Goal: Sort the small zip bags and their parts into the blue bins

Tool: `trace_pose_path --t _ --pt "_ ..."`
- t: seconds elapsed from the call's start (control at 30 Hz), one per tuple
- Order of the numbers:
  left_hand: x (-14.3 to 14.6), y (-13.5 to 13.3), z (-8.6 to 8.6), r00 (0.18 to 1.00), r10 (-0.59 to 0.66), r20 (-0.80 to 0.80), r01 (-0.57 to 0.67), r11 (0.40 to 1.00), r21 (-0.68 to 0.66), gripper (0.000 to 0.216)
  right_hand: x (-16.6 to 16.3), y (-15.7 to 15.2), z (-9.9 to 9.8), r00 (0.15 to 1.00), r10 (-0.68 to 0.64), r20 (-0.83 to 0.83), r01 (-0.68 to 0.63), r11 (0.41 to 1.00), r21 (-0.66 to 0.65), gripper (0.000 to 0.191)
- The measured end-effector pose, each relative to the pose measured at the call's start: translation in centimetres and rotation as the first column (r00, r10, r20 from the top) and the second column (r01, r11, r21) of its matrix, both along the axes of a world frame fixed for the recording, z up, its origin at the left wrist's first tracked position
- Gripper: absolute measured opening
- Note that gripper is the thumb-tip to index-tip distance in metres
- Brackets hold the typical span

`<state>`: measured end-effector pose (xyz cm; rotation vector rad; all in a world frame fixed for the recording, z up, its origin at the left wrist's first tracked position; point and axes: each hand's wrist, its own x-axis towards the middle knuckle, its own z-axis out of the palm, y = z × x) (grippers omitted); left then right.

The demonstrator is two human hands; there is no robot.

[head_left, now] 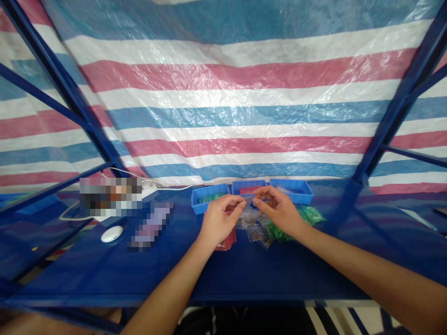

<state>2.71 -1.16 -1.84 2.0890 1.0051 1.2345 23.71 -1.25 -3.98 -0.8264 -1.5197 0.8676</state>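
My left hand point(220, 218) and my right hand point(279, 208) face each other above the table, fingertips pinched close together. Between them is a small clear plastic bag point(249, 200), held at both sides; its contents are too small to make out. Just below lie several clear bags with thin brownish pieces point(260, 235). Green packets point(310, 215) spread beneath and beyond my right hand. A stack of red packets point(228, 241) lies partly hidden under my left hand.
Behind the hands stand three blue bins: a left bin point(196, 204) with green packets, a middle bin point(240, 184) with red ones, and a right bin point(303, 195) with clear bags. A white round case point(111, 234), a blurred phone-like object point(153, 225) and cables lie left. Blue frame posts point(391, 111) flank the table.
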Motion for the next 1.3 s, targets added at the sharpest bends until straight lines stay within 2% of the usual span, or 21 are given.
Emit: trace_pose_path --t 0.07,0.13,0.23,0.47,0.6,0.8,1.03,1.2,1.3 --pt "0.1 0.1 -0.4 0.995 -0.058 0.083 0.065 0.995 -0.082 0.022 0.0 0.1 -0.1 1.000 0.017 0.006 -0.017 1.000 -0.009 0.033" --pt "0.3 0.2 -0.6 0.982 -0.121 0.146 0.142 0.979 -0.147 0.024 -0.1 0.0 0.0 0.996 0.093 0.013 -0.092 0.995 -0.049 0.033" --pt "0.4 0.1 -0.7 0.974 -0.162 0.161 0.191 0.965 -0.182 0.024 -0.3 -0.2 0.2 0.987 0.160 0.014 -0.158 0.984 -0.088 0.029" --pt "0.2 -0.1 -0.4 0.989 -0.130 0.070 0.138 0.982 -0.130 0.018 -0.3 -0.1 0.1 0.993 0.115 0.020 -0.114 0.991 -0.071 0.025" --pt "0.1 -0.2 0.0 0.994 -0.108 0.011 0.109 0.991 -0.082 0.013 -0.2 0.0 0.1 0.993 0.105 0.049 -0.104 0.994 -0.033 0.017" --pt "-0.1 0.0 0.4 0.995 -0.092 -0.034 0.094 0.993 0.078 0.015 0.4 0.5 -0.1 0.994 0.082 0.069 -0.092 0.984 0.155 0.005" --pt "-0.4 0.4 -0.2 0.997 -0.070 -0.029 0.071 0.996 0.050 0.017 0.7 1.3 -0.8 0.995 0.082 0.050 -0.087 0.990 0.109 0.008" --pt "-0.5 0.5 -0.3 0.998 -0.054 -0.043 0.057 0.996 0.068 0.022 0.8 1.1 -0.6 0.993 0.048 0.105 -0.062 0.988 0.143 0.016" --pt "-0.5 0.5 -0.3 0.996 -0.064 -0.055 0.066 0.997 0.041 0.024 0.7 0.9 -0.5 0.993 0.073 0.089 -0.084 0.989 0.122 0.017"
